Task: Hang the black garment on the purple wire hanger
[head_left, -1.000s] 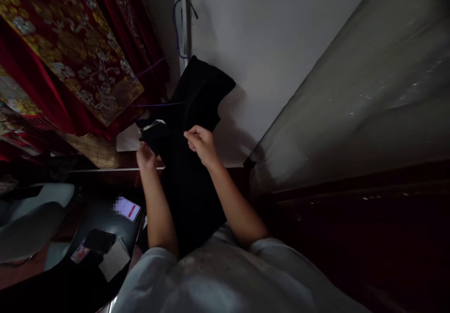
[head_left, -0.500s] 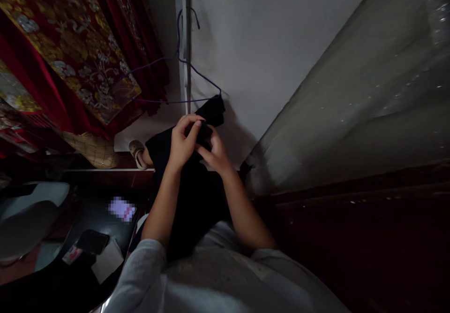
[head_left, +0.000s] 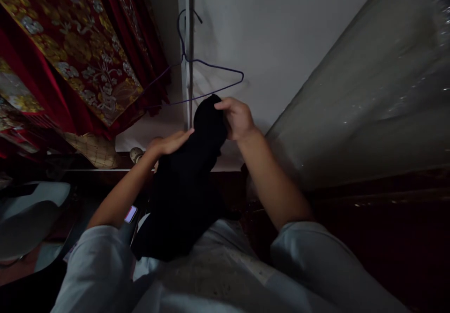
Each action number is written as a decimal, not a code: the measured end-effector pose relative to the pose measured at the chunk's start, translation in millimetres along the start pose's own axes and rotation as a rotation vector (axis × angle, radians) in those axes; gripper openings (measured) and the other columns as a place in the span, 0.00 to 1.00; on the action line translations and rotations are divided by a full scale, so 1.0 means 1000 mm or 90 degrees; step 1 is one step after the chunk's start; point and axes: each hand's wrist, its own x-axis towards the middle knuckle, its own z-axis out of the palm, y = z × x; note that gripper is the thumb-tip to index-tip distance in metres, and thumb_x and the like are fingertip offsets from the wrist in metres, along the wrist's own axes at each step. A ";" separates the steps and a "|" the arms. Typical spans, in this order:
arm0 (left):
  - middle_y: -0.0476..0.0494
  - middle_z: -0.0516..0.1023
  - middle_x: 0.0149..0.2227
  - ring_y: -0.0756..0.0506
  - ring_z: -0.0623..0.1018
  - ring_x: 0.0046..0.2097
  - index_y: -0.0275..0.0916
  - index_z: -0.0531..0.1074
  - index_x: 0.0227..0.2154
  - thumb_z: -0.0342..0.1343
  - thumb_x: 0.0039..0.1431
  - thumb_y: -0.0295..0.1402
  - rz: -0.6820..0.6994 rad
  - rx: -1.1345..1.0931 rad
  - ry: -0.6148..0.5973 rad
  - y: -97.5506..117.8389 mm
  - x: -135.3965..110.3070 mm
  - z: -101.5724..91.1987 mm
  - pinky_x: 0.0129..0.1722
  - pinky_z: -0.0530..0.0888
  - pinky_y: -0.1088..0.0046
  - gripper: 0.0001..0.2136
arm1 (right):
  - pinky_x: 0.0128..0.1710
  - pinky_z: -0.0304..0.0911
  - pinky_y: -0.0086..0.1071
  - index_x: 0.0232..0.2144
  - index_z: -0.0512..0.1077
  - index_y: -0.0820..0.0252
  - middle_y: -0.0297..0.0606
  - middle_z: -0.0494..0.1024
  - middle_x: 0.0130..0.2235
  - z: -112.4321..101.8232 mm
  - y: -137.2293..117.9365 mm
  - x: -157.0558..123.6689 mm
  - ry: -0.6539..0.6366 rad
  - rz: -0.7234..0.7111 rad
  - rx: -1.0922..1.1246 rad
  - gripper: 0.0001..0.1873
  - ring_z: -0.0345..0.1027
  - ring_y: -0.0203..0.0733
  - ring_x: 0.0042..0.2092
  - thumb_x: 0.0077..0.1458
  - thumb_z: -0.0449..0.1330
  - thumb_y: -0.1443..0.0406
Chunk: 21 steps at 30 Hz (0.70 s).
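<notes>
A black cloth garment [head_left: 186, 181] stretches from my lap up towards the wall, its top end bunched and rounded. My right hand [head_left: 239, 118] grips the upper right edge of that end, fingers curled on the cloth. Along the upper left edge lies my left hand [head_left: 172, 143], fingers stretched out and touching the fabric; its thumb cannot be made out. Just above the garment a dark purple wire hanger [head_left: 214, 67] hangs at a pale upright strip. Whether the cloth touches the hanger's lower bar I cannot tell.
Red cloth [head_left: 87, 55] with gold and silver embroidery hangs at the upper left. A grey plastic-like sheet [head_left: 358, 97] leans on the right. A lit phone [head_left: 131, 214] lies at the lower left, near a chair [head_left: 31, 228]. A clog [head_left: 135, 154] shows beyond the garment.
My hands were together on the black cloth; now they are spread to its two sides, the right moved up and right. The hanger's right corner has shifted up and right, apart from the cloth.
</notes>
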 end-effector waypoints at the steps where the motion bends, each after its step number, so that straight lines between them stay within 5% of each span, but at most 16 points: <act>1: 0.42 0.82 0.33 0.42 0.81 0.38 0.38 0.81 0.36 0.37 0.72 0.59 -0.025 0.053 -0.057 -0.006 -0.007 -0.001 0.41 0.75 0.68 0.34 | 0.30 0.69 0.36 0.28 0.70 0.57 0.34 0.72 0.27 -0.002 -0.012 -0.006 -0.051 0.006 -0.020 0.16 0.71 0.43 0.31 0.47 0.67 0.52; 3: 0.41 0.81 0.32 0.42 0.79 0.36 0.37 0.80 0.33 0.39 0.71 0.58 -0.055 0.117 -0.136 -0.019 -0.020 -0.009 0.40 0.72 0.68 0.33 | 0.29 0.68 0.34 0.27 0.70 0.58 0.33 0.70 0.25 -0.007 -0.034 -0.016 -0.141 -0.003 -0.082 0.18 0.69 0.40 0.29 0.40 0.73 0.58; 5: 0.40 0.80 0.29 0.42 0.78 0.33 0.37 0.78 0.31 0.39 0.71 0.57 -0.079 0.151 -0.124 -0.032 -0.032 -0.025 0.38 0.70 0.68 0.32 | 0.32 0.69 0.34 0.24 0.68 0.59 0.32 0.69 0.24 -0.012 -0.050 -0.021 -0.179 -0.046 -0.180 0.18 0.68 0.39 0.30 0.38 0.75 0.64; 7: 0.42 0.79 0.28 0.43 0.77 0.32 0.38 0.79 0.30 0.43 0.70 0.55 -0.089 0.149 -0.081 -0.044 -0.041 -0.047 0.38 0.69 0.68 0.29 | 0.39 0.71 0.37 0.22 0.68 0.58 0.33 0.71 0.26 -0.019 -0.060 -0.020 -0.135 -0.124 -0.297 0.14 0.70 0.40 0.33 0.41 0.72 0.69; 10: 0.43 0.81 0.31 0.43 0.78 0.35 0.40 0.82 0.34 0.60 0.62 0.45 -0.060 0.092 0.016 -0.056 -0.054 -0.076 0.42 0.70 0.70 0.13 | 0.52 0.72 0.44 0.28 0.75 0.58 0.37 0.78 0.33 -0.028 -0.056 -0.004 0.038 -0.242 -0.438 0.07 0.75 0.46 0.42 0.47 0.66 0.74; 13: 0.42 0.82 0.34 0.41 0.80 0.38 0.41 0.83 0.37 0.64 0.53 0.30 -0.082 0.100 0.081 -0.062 -0.063 -0.089 0.46 0.71 0.68 0.08 | 0.59 0.69 0.49 0.38 0.79 0.55 0.39 0.82 0.43 -0.035 -0.026 0.030 0.163 -0.283 -0.476 0.09 0.75 0.51 0.52 0.54 0.66 0.69; 16: 0.39 0.84 0.37 0.38 0.81 0.42 0.41 0.83 0.38 0.53 0.54 0.22 -0.130 0.220 0.114 -0.065 -0.066 -0.092 0.50 0.72 0.65 0.15 | 0.63 0.66 0.49 0.45 0.77 0.55 0.41 0.81 0.49 -0.037 0.026 0.074 0.181 -0.266 -0.464 0.10 0.72 0.52 0.58 0.60 0.64 0.63; 21: 0.33 0.83 0.45 0.35 0.81 0.50 0.37 0.80 0.47 0.45 0.54 0.18 -0.167 0.337 0.216 -0.061 -0.058 -0.091 0.53 0.72 0.62 0.23 | 0.58 0.65 0.53 0.32 0.73 0.55 0.43 0.79 0.35 -0.050 0.090 0.117 0.235 -0.166 -0.452 0.06 0.74 0.55 0.52 0.61 0.62 0.61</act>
